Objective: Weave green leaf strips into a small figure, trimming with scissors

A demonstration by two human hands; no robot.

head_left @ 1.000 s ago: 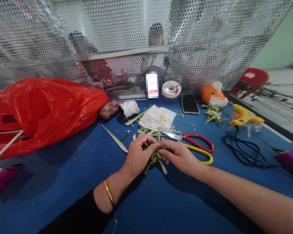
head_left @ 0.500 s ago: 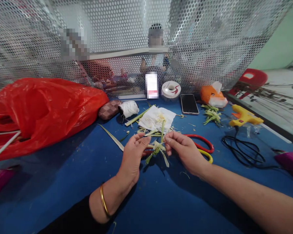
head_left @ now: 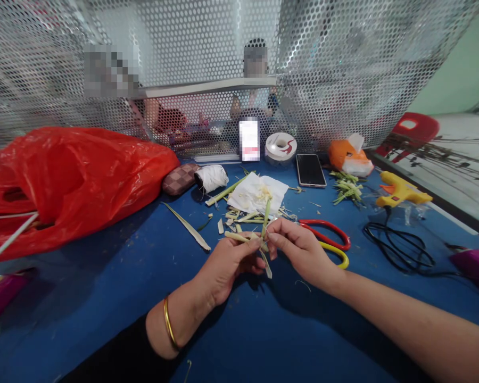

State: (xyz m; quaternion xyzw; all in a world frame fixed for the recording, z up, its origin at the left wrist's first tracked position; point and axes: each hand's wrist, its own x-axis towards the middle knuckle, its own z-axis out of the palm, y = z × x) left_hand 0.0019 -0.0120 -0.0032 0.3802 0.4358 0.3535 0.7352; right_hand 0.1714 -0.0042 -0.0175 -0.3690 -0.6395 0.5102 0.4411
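Observation:
Between my hands, above the blue table (head_left: 231,346), is a small knotted piece of pale green leaf strips (head_left: 266,217). Strips stick out of it upward, left and downward. My left hand (head_left: 223,266), a gold bangle at its wrist, pinches the knotted middle with thumb and fingers, covering much of it. At the piece's right side, my right hand (head_left: 301,247) has thumb and forefinger closed around a strip close to the knot. Just behind lie a white tissue (head_left: 241,199) with pale shreds and several cut leaf bits (head_left: 253,219). Scissors (head_left: 331,229) with red and yellow handles rest partly behind my right hand.
A red plastic bag (head_left: 83,175) fills the left. Along the back are a white thread spool (head_left: 211,178), a tape roll (head_left: 280,146), and a dark phone (head_left: 310,170). A yellow glue gun (head_left: 403,190) with a black cord sits right. People show behind the perforated screen (head_left: 195,48).
My left hand has moved right and closed over the knotted middle, which was more exposed before. The piece has turned slightly. My right hand stays near the same spot.

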